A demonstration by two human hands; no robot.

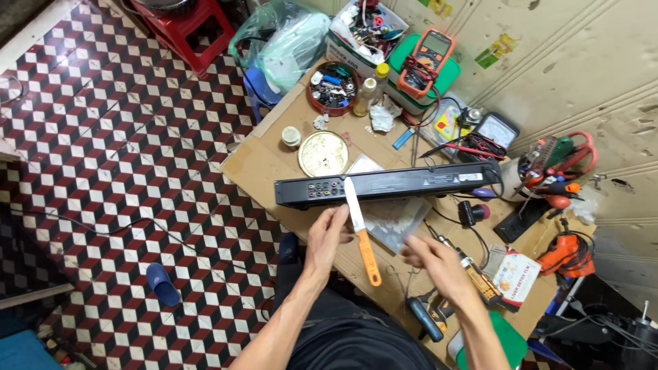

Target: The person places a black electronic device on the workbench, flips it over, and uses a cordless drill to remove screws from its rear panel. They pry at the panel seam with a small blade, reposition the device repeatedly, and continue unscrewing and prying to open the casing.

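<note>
Two hands worked above our cluttered cardboard-topped bench [264, 161]: our left hand [325, 236] gripped an orange-handled, white-bladed knife [361, 229] against the long black player box [387, 183]; our blurred right hand [432, 259] hung loose, empty.

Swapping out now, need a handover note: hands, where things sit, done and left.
Left hand: pinching the knife where white blade meets orange handle, blade tip over the black player.
Right hand: blurred, empty as far as visible, above the bench.
Player lies on its side across the bench, rear sockets facing you, casing closed.
Done: nothing visibly opened.
Left: casing not yet opened.
</note>
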